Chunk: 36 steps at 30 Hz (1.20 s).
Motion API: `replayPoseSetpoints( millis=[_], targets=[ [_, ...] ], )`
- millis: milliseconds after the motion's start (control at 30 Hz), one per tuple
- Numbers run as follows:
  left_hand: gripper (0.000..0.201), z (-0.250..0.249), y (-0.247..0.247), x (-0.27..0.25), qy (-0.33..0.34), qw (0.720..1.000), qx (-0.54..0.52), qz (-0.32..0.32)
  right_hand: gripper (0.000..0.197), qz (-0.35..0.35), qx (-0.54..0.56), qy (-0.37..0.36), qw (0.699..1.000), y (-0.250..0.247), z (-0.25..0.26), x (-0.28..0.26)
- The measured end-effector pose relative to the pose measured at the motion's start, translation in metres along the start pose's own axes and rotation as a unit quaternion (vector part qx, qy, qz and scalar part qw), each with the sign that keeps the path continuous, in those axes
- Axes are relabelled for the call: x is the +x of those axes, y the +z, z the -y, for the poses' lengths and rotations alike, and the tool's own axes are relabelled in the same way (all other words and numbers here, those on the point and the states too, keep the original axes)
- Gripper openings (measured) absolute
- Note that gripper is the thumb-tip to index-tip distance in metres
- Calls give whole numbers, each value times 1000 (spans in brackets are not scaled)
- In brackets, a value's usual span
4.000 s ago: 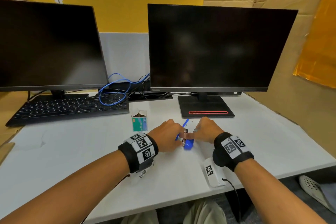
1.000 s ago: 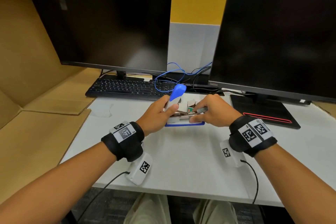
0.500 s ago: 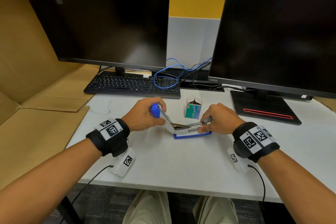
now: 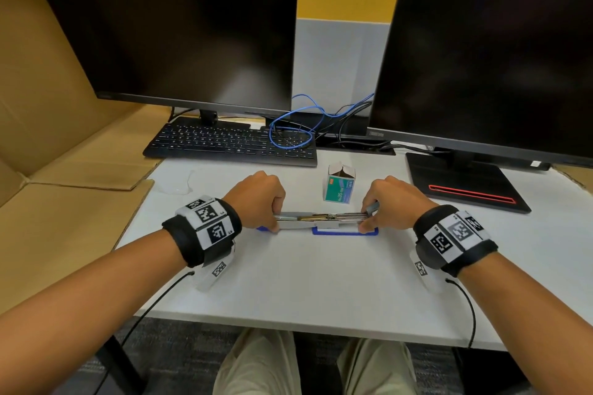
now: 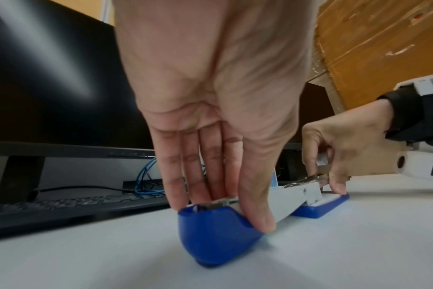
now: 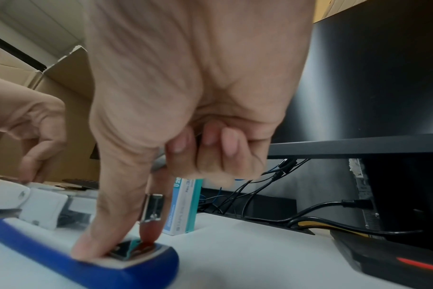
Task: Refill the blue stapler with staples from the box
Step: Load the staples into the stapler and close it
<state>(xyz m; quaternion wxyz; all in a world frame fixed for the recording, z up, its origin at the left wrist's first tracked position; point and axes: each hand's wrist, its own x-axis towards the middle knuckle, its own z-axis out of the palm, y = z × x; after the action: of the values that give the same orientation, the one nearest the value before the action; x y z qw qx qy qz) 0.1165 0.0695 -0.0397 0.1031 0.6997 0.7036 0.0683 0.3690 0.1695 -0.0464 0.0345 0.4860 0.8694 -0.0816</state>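
Observation:
The blue stapler (image 4: 321,218) lies opened out flat on the white table (image 4: 305,282), with its metal magazine facing up. My left hand (image 4: 274,223) pinches the blue top cover (image 5: 215,230) between thumb and fingers, and the cover touches the table at the left. My right hand (image 4: 367,221) holds the front end, with thumb and index tip on the blue base (image 6: 87,269) either side of the magazine's end (image 6: 152,208). The green and white staple box (image 4: 339,184) stands upright just behind, its top flaps open. Any staples inside the magazine are too small to make out.
A black keyboard (image 4: 231,144) and a coil of blue cable (image 4: 288,131) lie behind the hands, under two dark monitors. The right monitor's flat stand (image 4: 462,183) sits to the right of the box. Cardboard sheets (image 4: 64,218) adjoin the table's left edge.
My left hand has swung the blue cover from tilted upward down to the left onto the table, so the stapler now lies fully open. The right hand has stayed on the front end.

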Motion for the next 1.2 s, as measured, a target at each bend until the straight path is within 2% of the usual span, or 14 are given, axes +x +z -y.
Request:
replayPoseSetpoints(
  millis=[133, 267, 367, 533, 633, 766, 933, 1000, 1200],
  targets=[
    [25, -7, -3, 2, 9, 1000, 25, 10, 47, -2, -7, -3, 1000, -1, 2, -2],
    [28, -24, -6, 5, 89, 996, -25, 17, 50, 7, -24, -12, 1000, -3, 7, -3],
    [29, -38, 0, 8, 117, 992, -32, 19, 50, 26, -32, -33, 999, -6, 7, -6],
    [25, -45, 12, 10, 109, 993, -33, 7, 44, 33, 74, -53, 995, -10, 2, -12],
    [30, -46, 11, 11, 109, 994, -30, 5, 42, 17, 102, -55, 993, -11, 1, -16],
    [39, -48, 14, 14, 133, 991, 3, 21, 36, -27, 117, -71, 990, -8, 2, -15],
    [39, -45, 17, 15, 151, 988, 21, 20, 28, -86, 186, -87, 975, -1, 0, -13],
    [38, -45, 18, 15, 152, 988, 21, 18, 28, -87, 184, -95, 975, 0, 0, -13],
    [36, -45, 17, 16, 150, 988, 11, 19, 34, -42, 89, -115, 989, -1, -1, -13]
  ],
)
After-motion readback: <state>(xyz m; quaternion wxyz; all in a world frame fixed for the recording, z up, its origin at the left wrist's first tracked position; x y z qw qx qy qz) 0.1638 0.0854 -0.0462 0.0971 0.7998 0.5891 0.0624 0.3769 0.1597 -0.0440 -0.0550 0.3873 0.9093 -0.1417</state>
